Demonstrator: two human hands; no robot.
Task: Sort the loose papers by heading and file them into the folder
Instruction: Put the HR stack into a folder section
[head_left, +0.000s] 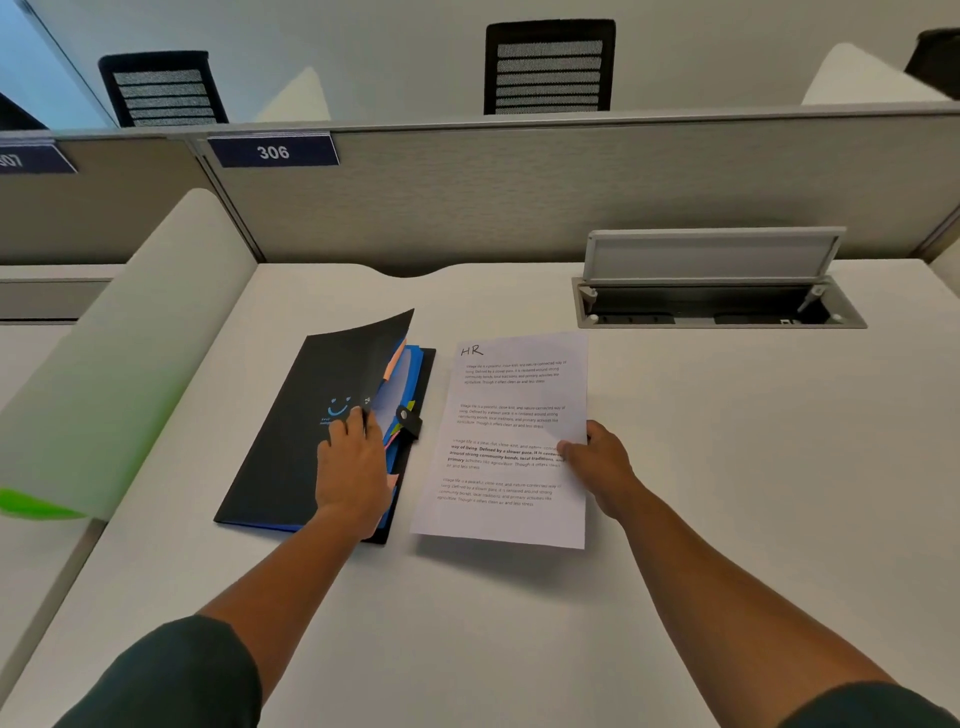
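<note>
A black expanding folder (291, 431) with a blue smiley logo lies left of centre on the white desk (727, 467). Its front cover is lifted at the right edge, showing blue dividers and coloured tabs. My left hand (353, 467) grips that cover edge, fingers curled round it beside the strap clasp (409, 419). A white printed sheet (511, 447) headed "HR" is held just right of the folder, raised a little off the desk with a shadow beneath it. My right hand (597, 467) pinches the sheet's right edge.
An open cable box (717, 291) with a raised lid sits in the desk at the back right. A grey partition (519, 192) labelled 306 runs behind. A white curved divider (135, 338) stands at the left. Two black chairs stand beyond the partition.
</note>
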